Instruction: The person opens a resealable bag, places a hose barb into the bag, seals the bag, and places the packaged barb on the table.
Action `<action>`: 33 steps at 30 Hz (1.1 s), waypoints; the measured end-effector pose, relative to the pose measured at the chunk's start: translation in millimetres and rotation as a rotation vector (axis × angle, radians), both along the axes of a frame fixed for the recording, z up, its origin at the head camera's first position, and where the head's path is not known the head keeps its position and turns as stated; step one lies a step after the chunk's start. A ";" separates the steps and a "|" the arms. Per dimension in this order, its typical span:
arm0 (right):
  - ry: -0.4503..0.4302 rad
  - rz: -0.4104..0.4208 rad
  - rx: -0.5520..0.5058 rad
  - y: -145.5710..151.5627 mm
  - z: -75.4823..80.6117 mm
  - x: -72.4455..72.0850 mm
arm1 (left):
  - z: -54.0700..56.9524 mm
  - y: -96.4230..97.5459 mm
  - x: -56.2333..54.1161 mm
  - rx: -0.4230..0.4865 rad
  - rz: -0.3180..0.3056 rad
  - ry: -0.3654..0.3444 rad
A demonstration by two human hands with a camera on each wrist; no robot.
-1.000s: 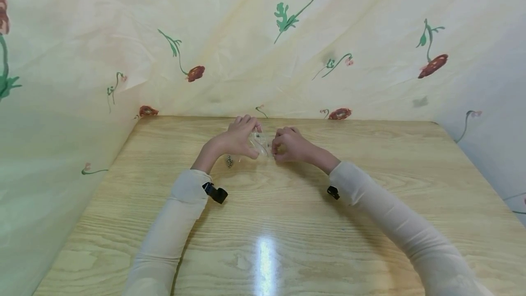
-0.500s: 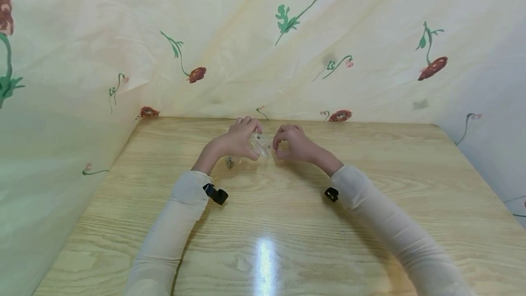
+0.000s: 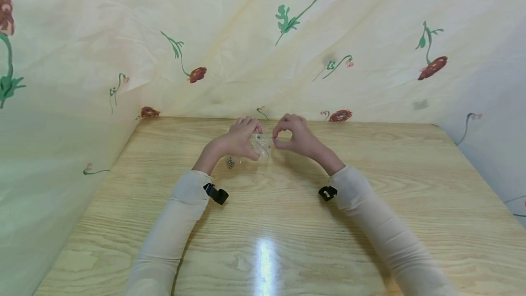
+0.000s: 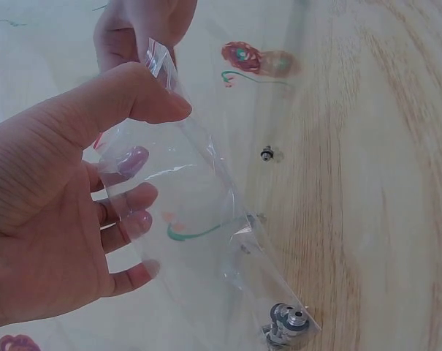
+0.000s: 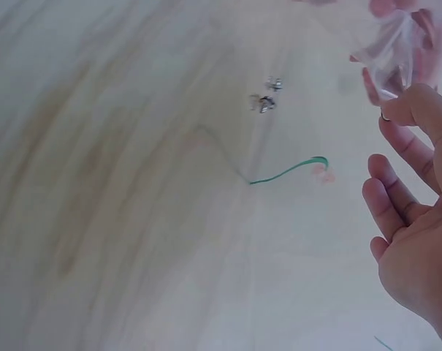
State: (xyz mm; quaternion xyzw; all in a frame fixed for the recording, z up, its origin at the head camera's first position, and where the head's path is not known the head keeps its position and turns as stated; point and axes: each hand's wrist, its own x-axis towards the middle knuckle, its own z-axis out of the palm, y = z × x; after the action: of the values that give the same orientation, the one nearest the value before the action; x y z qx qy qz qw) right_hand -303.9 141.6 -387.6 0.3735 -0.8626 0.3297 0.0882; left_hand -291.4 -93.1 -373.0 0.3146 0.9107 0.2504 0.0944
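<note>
My left hand [image 3: 237,141] holds a clear zip bag [image 4: 195,186] near its mouth, thumb on one side and fingers showing through the film. Several small silver metal fittings with dark rings [image 4: 285,323] are gathered in the bag's lower corner. Close to the bag's mouth, my right hand [image 3: 300,138] brings thumb and index finger together in a ring. A tiny metal piece [image 5: 384,115] shows at those fingertips, mostly hidden; the other fingers are loosely bent. One more small fitting [image 4: 267,153] appears past the bag in the left wrist view.
A wood-grain table [image 3: 287,223] lies under both hands. Behind it hangs a pale cloth [image 3: 246,40] with printed flowers, reaching the table's far edge. Small metal pieces [image 5: 264,102] show in the right wrist view, below the bag.
My right hand has risen slightly toward the far edge, its thumb and index finger now forming a wider ring. The left hand and bag have stayed nearly still.
</note>
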 end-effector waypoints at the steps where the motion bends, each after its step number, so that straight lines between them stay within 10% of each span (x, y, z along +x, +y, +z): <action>1: 0.002 -0.001 -0.007 -0.3 0.7 0.5 | 0.1 0.0 0.0 -0.001 0.000 0.000; 33: 0.131 -0.013 -0.147 -11.9 13.5 17.8 | 1.4 3.2 -1.0 -0.009 0.000 0.018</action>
State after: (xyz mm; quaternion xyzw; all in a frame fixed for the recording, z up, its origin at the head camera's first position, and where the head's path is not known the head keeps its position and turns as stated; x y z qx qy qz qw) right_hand -286.1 129.7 -374.1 0.3812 -0.8308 0.3664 0.1737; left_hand -292.3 -89.9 -371.6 0.3163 0.9126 0.2435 0.0878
